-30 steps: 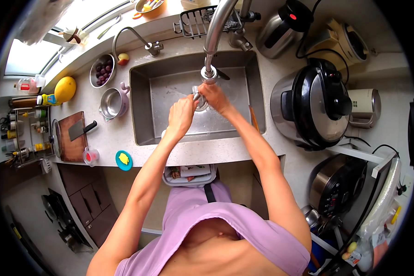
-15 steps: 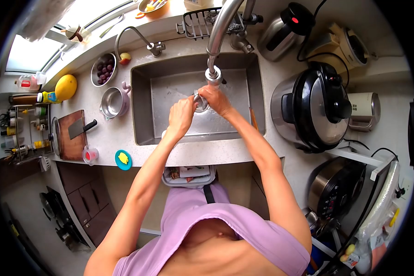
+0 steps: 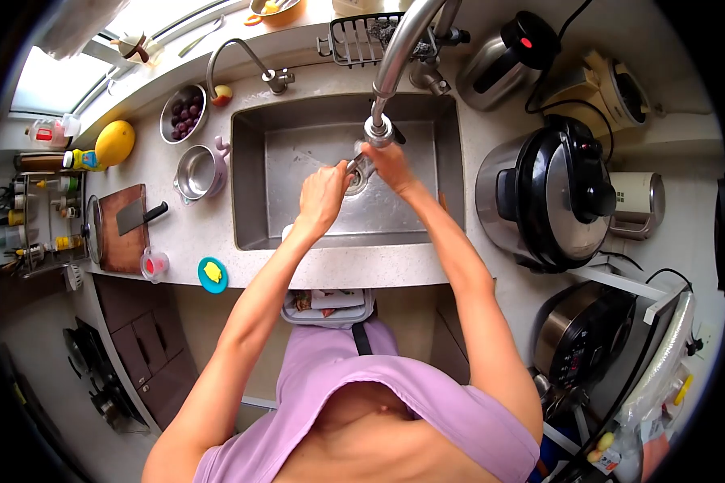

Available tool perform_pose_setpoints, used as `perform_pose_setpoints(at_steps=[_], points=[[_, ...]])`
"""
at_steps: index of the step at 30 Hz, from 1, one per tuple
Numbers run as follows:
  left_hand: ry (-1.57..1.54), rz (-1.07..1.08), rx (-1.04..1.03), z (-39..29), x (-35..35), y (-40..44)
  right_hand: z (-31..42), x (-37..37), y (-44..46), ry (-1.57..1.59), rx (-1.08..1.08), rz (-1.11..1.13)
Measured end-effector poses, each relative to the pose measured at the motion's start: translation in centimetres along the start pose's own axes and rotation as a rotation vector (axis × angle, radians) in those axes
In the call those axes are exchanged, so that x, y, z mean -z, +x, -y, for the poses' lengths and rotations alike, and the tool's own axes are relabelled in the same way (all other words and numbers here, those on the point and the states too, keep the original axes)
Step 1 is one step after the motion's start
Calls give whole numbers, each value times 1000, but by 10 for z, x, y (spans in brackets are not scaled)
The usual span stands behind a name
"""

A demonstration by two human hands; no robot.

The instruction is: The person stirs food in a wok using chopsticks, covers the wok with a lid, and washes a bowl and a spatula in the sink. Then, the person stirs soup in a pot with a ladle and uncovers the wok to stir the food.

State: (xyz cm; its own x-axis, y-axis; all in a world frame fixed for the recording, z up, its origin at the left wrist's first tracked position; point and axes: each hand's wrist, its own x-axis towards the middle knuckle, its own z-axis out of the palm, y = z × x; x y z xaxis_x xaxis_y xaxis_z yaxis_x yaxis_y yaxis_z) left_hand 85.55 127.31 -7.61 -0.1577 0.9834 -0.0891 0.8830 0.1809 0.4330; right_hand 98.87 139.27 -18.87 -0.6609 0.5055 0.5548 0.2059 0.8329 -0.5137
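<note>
Over the sink (image 3: 286, 213), my left hand (image 3: 322, 196) is closed around a slim metal utensil (image 3: 353, 164) that points up to the right. Most of it is inside the fist, so its kind does not show. My right hand (image 3: 391, 167) is just beside the utensil's far end, under the faucet head (image 3: 379, 131). Its fingers are bent together, and whatever is in them is hidden. The drain (image 3: 355, 184) lies below both hands. A brownish stick-like thing (image 3: 442, 200) leans at the sink's right wall, partly behind my right forearm.
Left of the sink are a bowl of grapes (image 3: 184, 117), a small pot (image 3: 198, 174), a cleaver (image 3: 130, 218) on a cutting board (image 3: 125, 249) and a teal dish (image 3: 212, 275). A pressure cooker (image 3: 540, 193) and a kettle (image 3: 499, 68) stand at the right.
My right hand has shifted slightly right, away from my left hand, showing more of the metal utensil and the drain. The left hand keeps its grip. The whole view has shifted slightly.
</note>
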Motion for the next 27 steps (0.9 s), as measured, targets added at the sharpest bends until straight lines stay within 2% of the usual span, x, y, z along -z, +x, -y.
perform_pose_setpoints(at_steps=[2,4,6,7,11,12,14,18,20,22,24,25,27], points=[[14,-41,-34,-3,2,-1,-14,7,1,-116,-34,-163],[36,-53,-59,-2,3,2,-14,2,-1,-165,-22,-131],[28,-54,-68,3,0,8,12,-3,1,46,-123,-229],[24,-57,-78,6,-2,10,26,-17,-5,142,-253,-176],[8,-73,-95,9,-3,8,16,-17,-11,42,-190,-111],[-9,-51,-74,6,0,3,-1,-10,-12,41,-193,-112],[-22,-25,-57,2,6,-7,-28,7,-7,-264,-156,-121],[-223,-30,61,-5,12,-27,-23,35,-1,-299,-90,-93],[-296,-71,110,-2,13,-33,-18,25,-10,-197,-203,-195],[-445,95,278,7,13,-38,-19,23,-19,-170,-242,-184],[-459,55,287,5,13,-48,-24,23,-25,-198,-332,-260],[-475,15,295,4,15,-48,-23,19,-20,-196,-330,-266],[-449,38,284,4,16,-46,-18,13,-17,-142,-107,-141]])
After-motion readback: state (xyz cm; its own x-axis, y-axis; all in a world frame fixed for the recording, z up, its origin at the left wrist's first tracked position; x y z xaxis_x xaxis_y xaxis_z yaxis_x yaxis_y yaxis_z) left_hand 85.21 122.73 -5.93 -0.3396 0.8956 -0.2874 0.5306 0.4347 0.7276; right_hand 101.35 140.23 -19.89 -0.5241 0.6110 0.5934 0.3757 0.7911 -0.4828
